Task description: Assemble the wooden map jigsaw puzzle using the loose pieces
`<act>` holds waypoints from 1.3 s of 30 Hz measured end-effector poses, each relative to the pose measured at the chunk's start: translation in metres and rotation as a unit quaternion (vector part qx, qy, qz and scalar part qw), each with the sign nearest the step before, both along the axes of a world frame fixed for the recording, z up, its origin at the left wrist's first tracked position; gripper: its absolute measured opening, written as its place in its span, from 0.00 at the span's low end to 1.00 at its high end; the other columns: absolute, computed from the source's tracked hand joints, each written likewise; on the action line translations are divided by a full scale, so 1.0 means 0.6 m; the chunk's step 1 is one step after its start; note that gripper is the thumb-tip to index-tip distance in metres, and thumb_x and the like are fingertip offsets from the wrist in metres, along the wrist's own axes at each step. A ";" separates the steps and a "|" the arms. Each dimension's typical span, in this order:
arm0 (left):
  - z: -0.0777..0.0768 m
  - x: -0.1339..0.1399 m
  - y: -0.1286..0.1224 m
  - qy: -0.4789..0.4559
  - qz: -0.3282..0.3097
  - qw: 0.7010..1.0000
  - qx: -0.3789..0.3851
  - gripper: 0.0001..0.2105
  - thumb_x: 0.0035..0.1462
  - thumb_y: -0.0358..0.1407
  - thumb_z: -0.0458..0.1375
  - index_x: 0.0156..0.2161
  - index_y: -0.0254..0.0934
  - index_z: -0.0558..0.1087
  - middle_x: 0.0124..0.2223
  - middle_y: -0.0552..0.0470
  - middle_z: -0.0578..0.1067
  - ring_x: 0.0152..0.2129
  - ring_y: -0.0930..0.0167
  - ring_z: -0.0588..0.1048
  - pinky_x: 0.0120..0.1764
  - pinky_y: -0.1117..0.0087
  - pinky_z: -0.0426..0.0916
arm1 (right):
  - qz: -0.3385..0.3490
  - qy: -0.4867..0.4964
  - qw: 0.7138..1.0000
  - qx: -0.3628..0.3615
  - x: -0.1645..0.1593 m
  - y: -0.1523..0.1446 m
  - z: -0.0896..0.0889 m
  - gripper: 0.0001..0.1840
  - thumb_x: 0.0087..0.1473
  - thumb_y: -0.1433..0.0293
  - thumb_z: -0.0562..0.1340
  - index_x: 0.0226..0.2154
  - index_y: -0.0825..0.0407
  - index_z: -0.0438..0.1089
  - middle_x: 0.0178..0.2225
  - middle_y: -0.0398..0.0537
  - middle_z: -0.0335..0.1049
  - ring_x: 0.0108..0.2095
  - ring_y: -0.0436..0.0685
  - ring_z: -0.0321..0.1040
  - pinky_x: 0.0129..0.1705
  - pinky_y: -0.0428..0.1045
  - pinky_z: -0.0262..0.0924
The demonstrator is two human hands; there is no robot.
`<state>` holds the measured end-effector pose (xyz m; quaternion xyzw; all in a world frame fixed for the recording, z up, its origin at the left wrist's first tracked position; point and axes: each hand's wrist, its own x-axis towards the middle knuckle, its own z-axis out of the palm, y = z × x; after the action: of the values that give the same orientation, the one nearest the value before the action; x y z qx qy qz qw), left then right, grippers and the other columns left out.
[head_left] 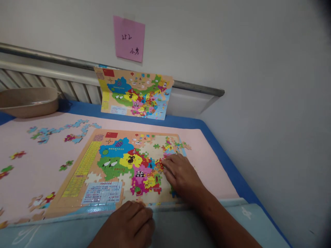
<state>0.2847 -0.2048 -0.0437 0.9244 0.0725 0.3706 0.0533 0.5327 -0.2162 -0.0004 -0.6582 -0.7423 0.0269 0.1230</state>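
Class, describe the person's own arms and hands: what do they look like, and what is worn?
Each grip is bare: the left hand and right hand wear no gloves. The right forearm shows no sleeve, watch or bracelet.

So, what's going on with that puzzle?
Someone is working on a map puzzle with two bare hands. The right hand touches its right side; whether it grips anything is hidden. The left hand is curled by the near edge. The puzzle has pale gaps in it, loose pieces lie to its left, and a similar map stands behind.
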 end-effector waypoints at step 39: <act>-0.022 -0.021 -0.001 0.060 0.003 0.997 -0.050 0.06 0.69 0.29 0.57 0.42 0.38 0.77 0.39 0.50 0.80 0.33 0.69 0.79 0.36 0.69 0.77 | 0.063 -0.082 0.993 -0.053 0.000 -0.043 0.001 0.26 0.65 0.66 0.64 0.63 0.50 0.69 0.67 0.53 0.64 0.68 0.73 0.56 0.61 0.68 0.59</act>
<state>0.2722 -0.2056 -0.0569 0.9409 0.0968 0.3106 0.0942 0.5328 -0.2418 0.0002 -0.6153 -0.7876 0.0197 0.0245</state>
